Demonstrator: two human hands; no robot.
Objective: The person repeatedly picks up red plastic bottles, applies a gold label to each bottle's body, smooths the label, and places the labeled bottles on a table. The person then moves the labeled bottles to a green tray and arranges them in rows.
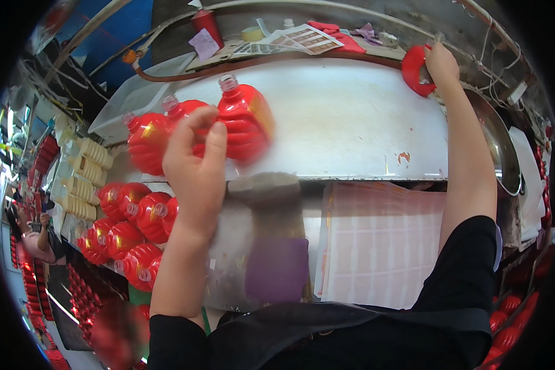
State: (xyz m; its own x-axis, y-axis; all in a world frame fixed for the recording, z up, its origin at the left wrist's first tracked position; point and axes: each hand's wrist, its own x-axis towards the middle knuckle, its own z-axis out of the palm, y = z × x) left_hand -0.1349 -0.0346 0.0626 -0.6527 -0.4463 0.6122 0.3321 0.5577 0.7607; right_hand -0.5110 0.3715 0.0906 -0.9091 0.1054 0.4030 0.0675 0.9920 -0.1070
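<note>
My left hand (194, 163) is raised at the left of the white table, its thumb apart from the curled fingers. Just beyond it stands a red plastic bottle (246, 120) with a clear uncapped neck, its lower edge blurred. Two more such bottles, a left one (147, 145) and a middle one (182, 109), stand beside it, partly behind my hand. At the far right my right hand (443, 65) is closed around the upper part of another red bottle (416, 71), held over the table's corner. The right fingers are partly hidden.
Several red bottles (126, 237) lie left of my left forearm, beside cream-coloured containers (86, 169). A metal basin (496, 142) sits at the right. Printed sheets (302, 40) and a red cloth (333, 37) lie along the back ledge. Nearer me are pale label sheets (382, 246) and a purple pad (277, 268).
</note>
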